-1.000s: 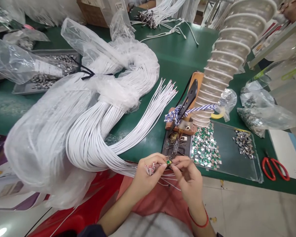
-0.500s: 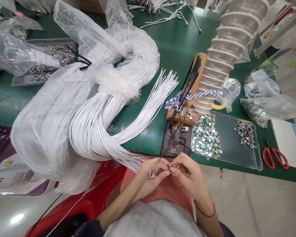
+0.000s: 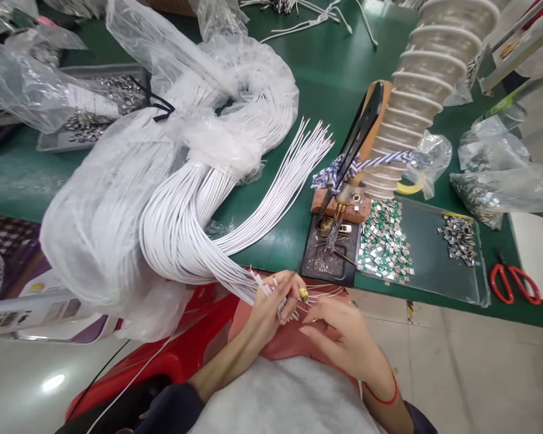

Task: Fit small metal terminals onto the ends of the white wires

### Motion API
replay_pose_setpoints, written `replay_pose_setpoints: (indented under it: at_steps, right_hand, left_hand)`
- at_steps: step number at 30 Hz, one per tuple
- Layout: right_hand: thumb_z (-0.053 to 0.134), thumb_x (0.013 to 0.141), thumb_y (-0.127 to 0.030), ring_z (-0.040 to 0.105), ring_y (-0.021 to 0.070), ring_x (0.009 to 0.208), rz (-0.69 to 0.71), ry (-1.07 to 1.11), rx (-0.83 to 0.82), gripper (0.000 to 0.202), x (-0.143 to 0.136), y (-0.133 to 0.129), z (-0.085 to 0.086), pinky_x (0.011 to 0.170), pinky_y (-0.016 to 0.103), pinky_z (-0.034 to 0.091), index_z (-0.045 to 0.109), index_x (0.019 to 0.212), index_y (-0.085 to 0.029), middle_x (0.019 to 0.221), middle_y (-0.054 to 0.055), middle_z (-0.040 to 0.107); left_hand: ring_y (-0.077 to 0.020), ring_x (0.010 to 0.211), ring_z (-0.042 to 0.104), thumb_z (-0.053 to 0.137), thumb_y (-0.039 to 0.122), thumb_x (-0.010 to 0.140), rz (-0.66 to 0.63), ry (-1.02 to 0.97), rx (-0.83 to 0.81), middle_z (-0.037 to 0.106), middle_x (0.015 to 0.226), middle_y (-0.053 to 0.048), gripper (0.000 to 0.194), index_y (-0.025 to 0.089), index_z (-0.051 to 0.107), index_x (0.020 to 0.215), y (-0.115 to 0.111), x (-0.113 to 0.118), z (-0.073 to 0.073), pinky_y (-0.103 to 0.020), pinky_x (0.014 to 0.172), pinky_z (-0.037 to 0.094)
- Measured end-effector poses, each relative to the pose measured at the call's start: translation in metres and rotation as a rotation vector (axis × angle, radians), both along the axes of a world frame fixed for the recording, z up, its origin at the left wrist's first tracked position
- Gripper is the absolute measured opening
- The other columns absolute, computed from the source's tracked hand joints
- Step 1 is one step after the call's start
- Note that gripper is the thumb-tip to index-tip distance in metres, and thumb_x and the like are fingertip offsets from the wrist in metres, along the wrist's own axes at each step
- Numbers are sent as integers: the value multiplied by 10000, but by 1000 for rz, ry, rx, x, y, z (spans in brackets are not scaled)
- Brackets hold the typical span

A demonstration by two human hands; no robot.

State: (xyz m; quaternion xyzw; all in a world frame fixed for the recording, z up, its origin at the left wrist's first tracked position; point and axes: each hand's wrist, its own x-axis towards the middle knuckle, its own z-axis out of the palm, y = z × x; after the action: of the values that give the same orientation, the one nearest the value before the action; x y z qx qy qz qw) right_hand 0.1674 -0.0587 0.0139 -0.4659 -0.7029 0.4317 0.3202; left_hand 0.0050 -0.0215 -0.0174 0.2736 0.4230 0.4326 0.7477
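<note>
My left hand [image 3: 274, 301], in front of the table edge, is closed around several thin white cables [image 3: 263, 286] whose stripped ends poke out between its fingers. A small yellow piece [image 3: 303, 294] shows at its fingertips; I cannot make out what it is. Just to the right, my right hand [image 3: 337, 331] hangs with thumb and forefinger apart, and nothing shows between them. Thin white strands [image 3: 321, 295] run behind its fingers. The big bundle of white cables [image 3: 176, 235], partly in clear plastic, lies on the left and trails towards my left hand.
A soldering setup with a black-handled tool [image 3: 359, 138] tied by striped cord stands over a dark tray [image 3: 310, 265]. Beside it, a clear tray [image 3: 428, 253] bears small green boards [image 3: 384, 241] and metal connectors [image 3: 459, 238]. Red-handled scissors [image 3: 502, 283] lie right. A ribbed hose [image 3: 428, 72] rises behind.
My hands were together at the fingertips; now they are apart. My right hand has moved right and down and its fingers have opened. The left has turned, showing more cable ends.
</note>
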Motion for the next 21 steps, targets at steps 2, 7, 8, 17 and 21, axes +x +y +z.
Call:
replay_pose_setpoints:
  at_steps: [2, 7, 8, 17, 21]
  right_hand:
    - [587, 996, -233, 709, 182, 796, -4, 24, -32, 118, -13, -1, -3, 732, 283, 561, 700, 969, -249, 901, 25, 762]
    - [580, 972, -182, 695, 180, 781, -87, 97, -53, 92, -35, -2, -15, 710, 281, 560, 654, 961, -236, 929, 34, 755]
    - [582, 969, -187, 676, 171, 737, -105, 109, -51, 83, -38, -2, -17, 678, 275, 550, 648, 959, -237, 912, 28, 747]
    - [676, 878, -200, 591, 143, 622, -219, 84, -173, 98, -47, -11, -37, 584, 237, 476, 585, 902, -225, 768, -19, 665]
    - [640, 904, -251, 616, 162, 611, -259, 39, -120, 80, -50, -16, -49, 572, 251, 497, 577, 944, -224, 777, 2, 685]
  left_hand:
    - [-12, 370, 263, 691, 602, 840, 38, -31, 3, 559, 664, 27, 515, 156, 564, 617, 0, 3, 1, -210, 397, 208]
    - [-59, 449, 335, 665, 546, 887, 146, -41, 14, 525, 638, 24, 500, 171, 507, 597, -1, 4, -1, -212, 437, 301]
    - [-55, 441, 327, 658, 528, 901, 162, -63, 6, 519, 634, 30, 483, 172, 511, 610, -2, 4, -2, -209, 435, 308]
    - [-14, 358, 332, 702, 474, 894, 282, -174, -42, 563, 617, 51, 440, 155, 554, 630, -2, 2, 4, -162, 389, 329]
    - [-76, 424, 504, 735, 507, 859, 310, -120, -31, 620, 555, 19, 410, 157, 663, 657, -1, 2, 7, -183, 449, 455]
